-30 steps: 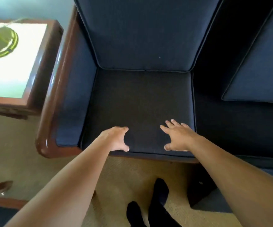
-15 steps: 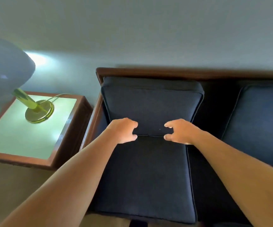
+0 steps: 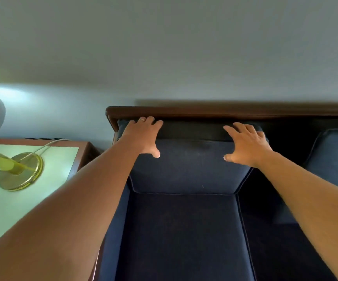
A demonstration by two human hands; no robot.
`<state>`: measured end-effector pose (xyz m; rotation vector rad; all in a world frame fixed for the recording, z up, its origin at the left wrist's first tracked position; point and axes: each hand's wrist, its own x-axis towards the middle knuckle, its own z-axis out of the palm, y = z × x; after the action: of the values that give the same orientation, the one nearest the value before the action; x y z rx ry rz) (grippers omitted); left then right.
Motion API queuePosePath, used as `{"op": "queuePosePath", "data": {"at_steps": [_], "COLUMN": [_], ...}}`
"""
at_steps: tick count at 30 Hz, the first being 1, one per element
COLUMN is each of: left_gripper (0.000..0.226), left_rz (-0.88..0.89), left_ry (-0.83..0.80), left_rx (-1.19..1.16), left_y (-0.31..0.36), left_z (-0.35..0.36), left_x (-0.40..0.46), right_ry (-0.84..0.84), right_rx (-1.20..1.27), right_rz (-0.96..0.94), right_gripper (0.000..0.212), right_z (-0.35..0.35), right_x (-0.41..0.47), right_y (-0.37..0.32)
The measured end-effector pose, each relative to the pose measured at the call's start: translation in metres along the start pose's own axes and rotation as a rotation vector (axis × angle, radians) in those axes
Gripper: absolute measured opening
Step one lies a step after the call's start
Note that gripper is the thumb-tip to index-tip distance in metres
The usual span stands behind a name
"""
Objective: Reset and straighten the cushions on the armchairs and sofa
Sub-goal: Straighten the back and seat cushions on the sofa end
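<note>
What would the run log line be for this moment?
left hand: on back cushion top | right hand: same | seat cushion: untouched

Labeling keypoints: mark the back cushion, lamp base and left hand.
back cushion (image 3: pixel 188 169), head view, middle of its front face
lamp base (image 3: pixel 20 172), head view, brass disc
left hand (image 3: pixel 143 136), head view, back of the hand
</note>
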<state>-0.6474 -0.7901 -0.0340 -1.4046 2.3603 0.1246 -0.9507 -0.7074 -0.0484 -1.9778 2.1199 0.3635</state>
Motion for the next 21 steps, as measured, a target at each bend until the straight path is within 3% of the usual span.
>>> {"op": "queuePosePath", "data": {"at_steps": [7, 12, 16, 21], "left_gripper": [0.131, 0.113, 0.082, 0.087], "left_rz": [0.019, 0.051, 0.048, 0.016], "left_ry": [-0.023, -0.032, -0.01, 0.024], "left_rx": [0.02, 0.035, -0.077, -0.051], "left_y": [-0.016, -0.024, -0.031, -0.032], "left_z": [0.021, 0.014, 0.013, 0.015], "left_x": [0.03, 0.035, 0.031, 0.035], "right_ry": [-0.023, 0.003, 0.005, 0.048], "right_rx": [-0.003, -0.076, -0.098, -0.086], "right_rz": [0.092, 0.119, 0.084, 0.09], "right_gripper": [0.118, 0.113, 0.105, 0.097], "right_z": [0.014, 0.012, 0.011, 0.022], "right_x": [0.021, 0.024, 0.025, 0.031], "right_y": [0.004, -0.001, -0.004, -0.01]}}
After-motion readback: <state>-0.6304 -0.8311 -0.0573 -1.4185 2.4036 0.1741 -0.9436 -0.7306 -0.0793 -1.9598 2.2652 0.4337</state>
